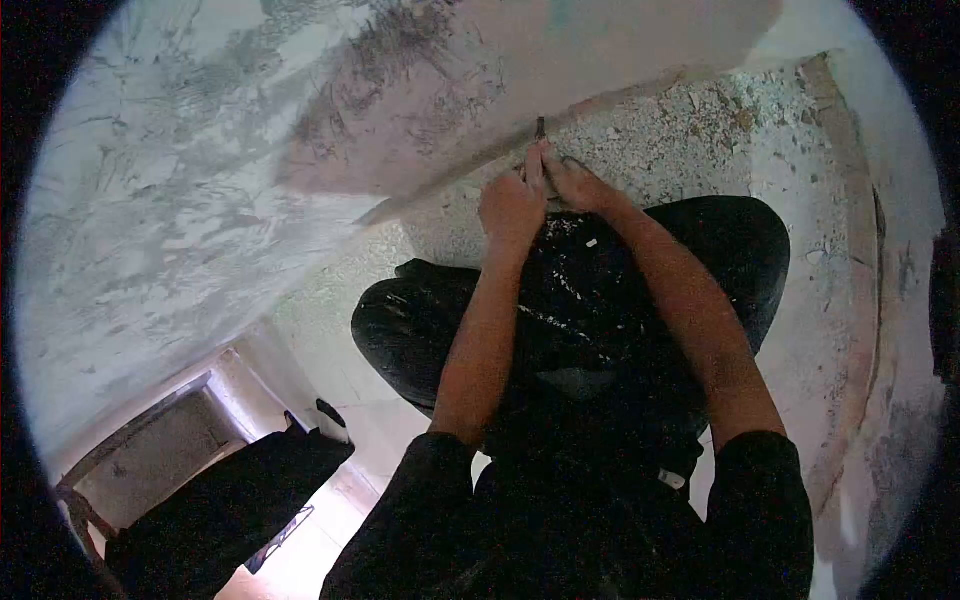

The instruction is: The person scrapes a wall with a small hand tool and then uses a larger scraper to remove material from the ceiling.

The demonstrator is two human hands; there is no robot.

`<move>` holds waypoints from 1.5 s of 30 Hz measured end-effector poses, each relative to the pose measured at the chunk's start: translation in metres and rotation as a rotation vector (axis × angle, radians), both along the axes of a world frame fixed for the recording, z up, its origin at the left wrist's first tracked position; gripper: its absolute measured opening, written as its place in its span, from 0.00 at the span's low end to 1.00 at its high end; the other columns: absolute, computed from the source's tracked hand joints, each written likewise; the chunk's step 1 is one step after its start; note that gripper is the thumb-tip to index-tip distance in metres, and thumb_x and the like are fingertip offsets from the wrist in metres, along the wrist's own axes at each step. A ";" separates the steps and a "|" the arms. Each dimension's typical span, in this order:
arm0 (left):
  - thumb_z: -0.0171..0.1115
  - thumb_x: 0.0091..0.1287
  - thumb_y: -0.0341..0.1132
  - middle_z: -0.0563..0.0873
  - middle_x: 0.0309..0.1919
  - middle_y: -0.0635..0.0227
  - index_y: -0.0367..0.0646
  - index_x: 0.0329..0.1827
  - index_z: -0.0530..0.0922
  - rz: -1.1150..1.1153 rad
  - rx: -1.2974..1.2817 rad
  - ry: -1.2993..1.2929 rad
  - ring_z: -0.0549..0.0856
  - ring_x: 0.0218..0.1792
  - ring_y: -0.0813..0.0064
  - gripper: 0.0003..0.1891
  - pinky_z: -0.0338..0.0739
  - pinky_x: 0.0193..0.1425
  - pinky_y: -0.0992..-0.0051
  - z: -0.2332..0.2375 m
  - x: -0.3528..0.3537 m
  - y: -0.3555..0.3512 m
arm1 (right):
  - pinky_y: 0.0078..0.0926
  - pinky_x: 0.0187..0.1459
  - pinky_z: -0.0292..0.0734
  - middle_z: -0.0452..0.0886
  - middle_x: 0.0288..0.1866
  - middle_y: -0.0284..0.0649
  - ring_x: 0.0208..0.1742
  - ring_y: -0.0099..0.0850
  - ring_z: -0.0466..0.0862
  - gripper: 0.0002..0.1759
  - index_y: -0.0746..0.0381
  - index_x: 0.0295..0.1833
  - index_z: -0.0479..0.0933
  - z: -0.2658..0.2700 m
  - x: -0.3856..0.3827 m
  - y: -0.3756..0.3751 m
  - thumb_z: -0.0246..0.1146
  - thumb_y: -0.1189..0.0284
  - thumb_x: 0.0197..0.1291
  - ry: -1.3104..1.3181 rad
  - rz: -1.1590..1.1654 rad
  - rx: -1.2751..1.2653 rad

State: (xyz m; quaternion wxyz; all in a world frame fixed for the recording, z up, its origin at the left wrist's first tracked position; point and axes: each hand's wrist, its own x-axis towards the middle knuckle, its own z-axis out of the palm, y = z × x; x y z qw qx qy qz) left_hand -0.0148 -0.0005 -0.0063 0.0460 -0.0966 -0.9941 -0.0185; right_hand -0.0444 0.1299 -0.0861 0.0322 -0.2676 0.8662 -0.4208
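My left hand and my right hand come together in front of my crossed legs, both with fingers closed. Between their fingertips is a small, thin tool with a dark tip, pointing away from me toward the base of the wall. Its kind I cannot tell, since the fingers cover most of it. A dark curved piece shows at the back of my right-hand fingers. Beneath the hands lies a floor strewn with pale chips and crumbs.
A patchy, plastered wall rises ahead and to the left, meeting the floor in a rough seam. Another wall runs along the right. At lower left, a person in dark clothing is near a bright opening.
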 end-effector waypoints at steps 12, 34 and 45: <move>0.47 0.61 0.29 0.78 0.21 0.39 0.21 0.61 0.57 -0.175 0.128 0.090 0.80 0.19 0.54 0.26 0.71 0.21 0.56 -0.090 -0.022 0.010 | 0.45 0.40 0.76 0.77 0.31 0.51 0.36 0.48 0.79 0.30 0.44 0.66 0.59 0.014 -0.021 0.031 0.50 0.71 0.56 0.402 -0.100 0.485; 0.41 0.65 0.32 0.78 0.35 0.35 0.23 0.63 0.52 0.056 0.195 -0.476 0.80 0.36 0.40 0.27 0.73 0.42 0.54 0.018 -0.017 0.018 | 0.44 0.43 0.74 0.76 0.37 0.49 0.36 0.44 0.77 0.27 0.48 0.65 0.61 0.022 -0.011 0.011 0.49 0.69 0.58 0.201 -0.114 0.170; 0.45 0.64 0.40 0.78 0.39 0.34 0.26 0.61 0.60 0.014 0.699 -0.086 0.76 0.43 0.37 0.27 0.70 0.49 0.53 -0.079 -0.027 0.016 | 0.40 0.39 0.77 0.77 0.36 0.52 0.36 0.44 0.80 0.27 0.41 0.67 0.56 0.055 -0.017 0.028 0.49 0.66 0.62 0.271 -0.172 0.606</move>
